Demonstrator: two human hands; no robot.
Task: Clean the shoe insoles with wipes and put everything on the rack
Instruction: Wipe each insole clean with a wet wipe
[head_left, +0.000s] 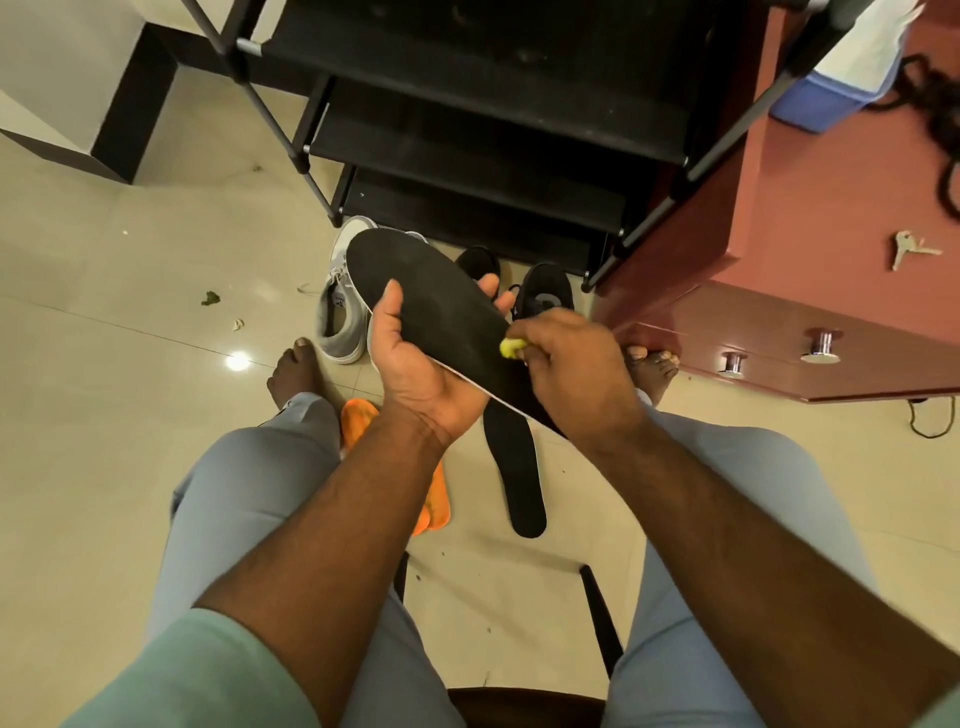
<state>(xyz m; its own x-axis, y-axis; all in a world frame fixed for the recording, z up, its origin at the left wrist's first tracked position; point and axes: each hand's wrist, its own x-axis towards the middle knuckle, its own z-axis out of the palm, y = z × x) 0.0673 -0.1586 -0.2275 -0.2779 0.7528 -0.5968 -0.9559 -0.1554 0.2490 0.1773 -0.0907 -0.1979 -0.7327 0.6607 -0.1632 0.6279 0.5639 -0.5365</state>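
Observation:
My left hand (415, 358) grips a black insole (431, 296) from below, thumb over its near edge, holding it tilted above the floor. My right hand (566, 353) pinches a small yellow wipe (510, 347) and presses it on the insole's heel end. A second black insole (514, 467) lies on the floor between my legs. Orange insoles (358, 415) lie on the floor, partly hidden by my left forearm. The black shoe rack (467, 130) stands ahead, its shelves bare.
A grey sneaker (340, 306) and black shoes (545, 293) sit on the tiled floor before the rack. A red-brown drawer cabinet (805, 291) stands on the right with keys (909, 248) on top. I sit on a dark chair (597, 613). Small debris (210, 298) lies on the left.

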